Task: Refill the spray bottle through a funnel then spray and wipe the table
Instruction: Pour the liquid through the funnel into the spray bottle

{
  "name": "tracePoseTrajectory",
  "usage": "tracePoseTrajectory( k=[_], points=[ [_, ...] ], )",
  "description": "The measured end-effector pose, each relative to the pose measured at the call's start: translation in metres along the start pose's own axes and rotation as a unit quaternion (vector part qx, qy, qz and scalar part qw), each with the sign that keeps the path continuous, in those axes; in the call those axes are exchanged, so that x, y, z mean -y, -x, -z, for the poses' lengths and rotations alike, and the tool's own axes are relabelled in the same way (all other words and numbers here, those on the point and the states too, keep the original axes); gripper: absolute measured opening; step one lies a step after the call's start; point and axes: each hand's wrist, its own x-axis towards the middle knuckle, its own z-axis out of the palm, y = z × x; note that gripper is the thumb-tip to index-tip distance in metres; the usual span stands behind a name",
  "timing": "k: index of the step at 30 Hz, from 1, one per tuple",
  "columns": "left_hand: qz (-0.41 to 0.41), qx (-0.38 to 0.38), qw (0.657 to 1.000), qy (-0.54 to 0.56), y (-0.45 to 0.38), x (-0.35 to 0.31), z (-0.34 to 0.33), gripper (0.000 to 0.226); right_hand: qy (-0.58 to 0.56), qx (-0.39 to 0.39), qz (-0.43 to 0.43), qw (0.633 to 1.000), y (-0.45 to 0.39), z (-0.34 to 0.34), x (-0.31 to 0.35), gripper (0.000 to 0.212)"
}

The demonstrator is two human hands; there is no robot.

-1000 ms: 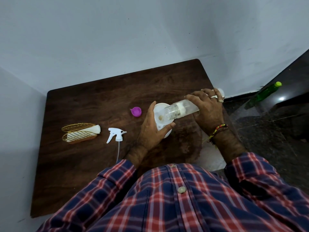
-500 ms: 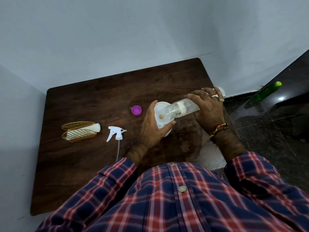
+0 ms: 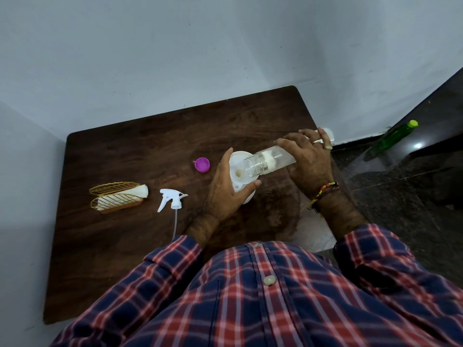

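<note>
A white funnel (image 3: 238, 164) sits on top of the spray bottle, whose white body (image 3: 248, 199) peeks out below my left hand (image 3: 225, 194). That hand wraps the funnel and bottle together. My right hand (image 3: 309, 162) grips a clear plastic bottle (image 3: 268, 164), tipped nearly flat with its open mouth over the funnel bowl. The white spray trigger head (image 3: 171, 197) with its dip tube lies on the table to the left. A purple cap (image 3: 202, 164) lies just left of the funnel.
The dark wooden table (image 3: 140, 151) stands in a corner between grey walls. A gold wire holder with a rolled white cloth (image 3: 117, 199) lies at the left. A green bottle (image 3: 393, 137) leans on the dark floor at the right.
The clear bottle's mouth has dipped a little lower over the funnel. Both hands keep their hold and stay almost in place.
</note>
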Motion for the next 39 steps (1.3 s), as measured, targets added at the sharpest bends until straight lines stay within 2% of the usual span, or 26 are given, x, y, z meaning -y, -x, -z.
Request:
tracePoseTrajectory(
  k=[14, 26, 34, 39],
  points=[
    [-0.001, -0.003, 1.0, -0.01, -0.0012, 0.0022, -0.0018, 0.102, 0.006, -0.005, 0.002, 1.0, -0.0014, -0.0023, -0.0011, 0.053],
    [-0.016, 0.0, 1.0, -0.004, -0.0015, -0.0018, 0.0001, 0.093, 0.008, -0.003, 0.001, 1.0, -0.0023, -0.0007, -0.0024, 0.054],
    [-0.012, -0.001, 1.0, -0.002, -0.0015, -0.0028, 0.0011, 0.095, 0.01, 0.007, 0.0, 1.0, -0.0032, -0.0001, -0.0018, 0.054],
    [-0.011, 0.0, 1.0, -0.004, -0.0014, -0.0017, 0.001, 0.096, 0.009, -0.01, 0.003, 1.0, -0.0024, 0.0012, -0.0003, 0.052]
  ],
)
